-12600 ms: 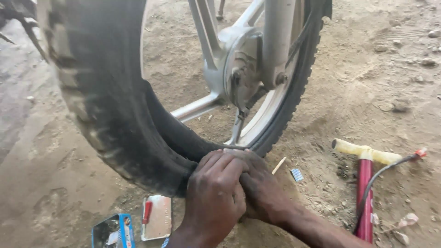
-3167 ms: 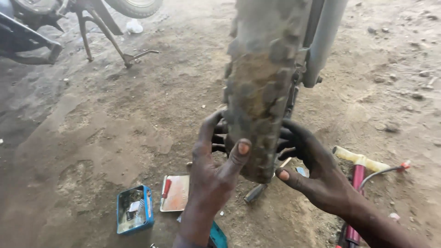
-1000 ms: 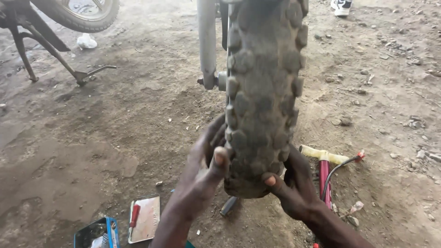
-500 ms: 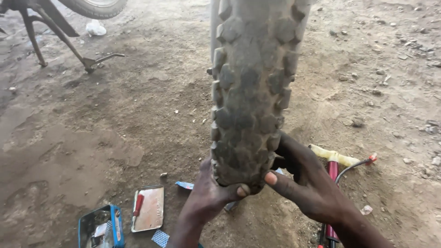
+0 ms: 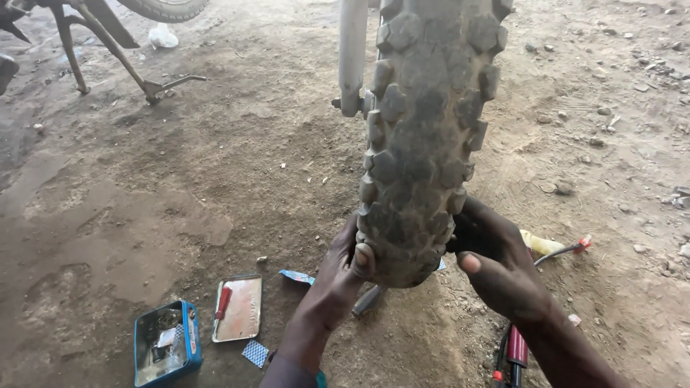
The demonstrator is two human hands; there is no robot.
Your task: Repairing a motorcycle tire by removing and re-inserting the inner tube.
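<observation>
From the head view, we see a knobby tyre (image 5: 424, 136) standing upright over the dirt ground (image 5: 180, 208), its lowest part caught between both hands. The left hand (image 5: 338, 269) cups the left sidewall with its thumb pressed onto the tread, and the right hand (image 5: 496, 269) wraps the right sidewall, thumb stretched forward; each grip looks meant to squeeze the rubber inward. Both forearms rise from below, wrists bent up toward the wheel. An open blue tin (image 5: 167, 343), its lid (image 5: 238, 307) with a small red tool (image 5: 223, 303) on it, and a red pump (image 5: 514, 345) lie near the hands, seemingly for easy reach.
</observation>
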